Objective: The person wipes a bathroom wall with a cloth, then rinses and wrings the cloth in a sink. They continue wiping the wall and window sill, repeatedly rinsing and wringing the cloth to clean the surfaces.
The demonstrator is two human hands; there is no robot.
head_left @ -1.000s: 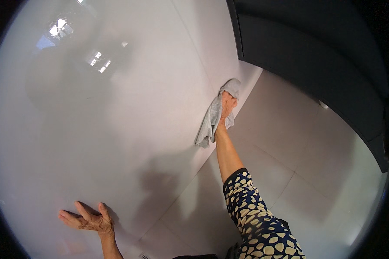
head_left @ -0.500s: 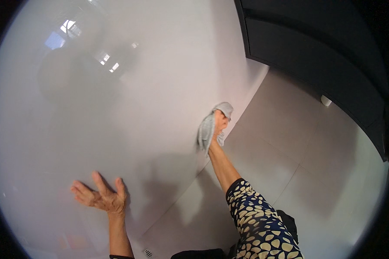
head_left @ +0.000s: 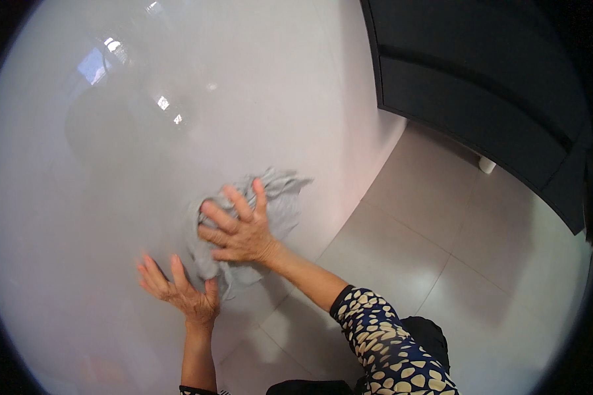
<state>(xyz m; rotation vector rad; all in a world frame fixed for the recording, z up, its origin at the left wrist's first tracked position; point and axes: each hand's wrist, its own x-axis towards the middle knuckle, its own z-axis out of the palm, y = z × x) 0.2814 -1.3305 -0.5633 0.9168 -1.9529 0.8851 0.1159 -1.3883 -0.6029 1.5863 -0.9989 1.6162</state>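
Observation:
A crumpled grey cloth lies spread against the glossy white wall. My right hand presses it there, fingers fanned out over the fabric and some of it bunched around them. Close by on the left, my left hand rests open on the same wall with fingers apart and nothing in it. Its thumb comes near the cloth's lower left edge.
At upper right stands a dark cabinet raised on a short white leg. Grey floor tiles meet the wall along a slanting edge. Bright light reflections show on the wall at upper left.
My right hand has carried the cloth left from near the wall's lower edge, and its fingers are now spread over it. My left hand has shifted slightly right.

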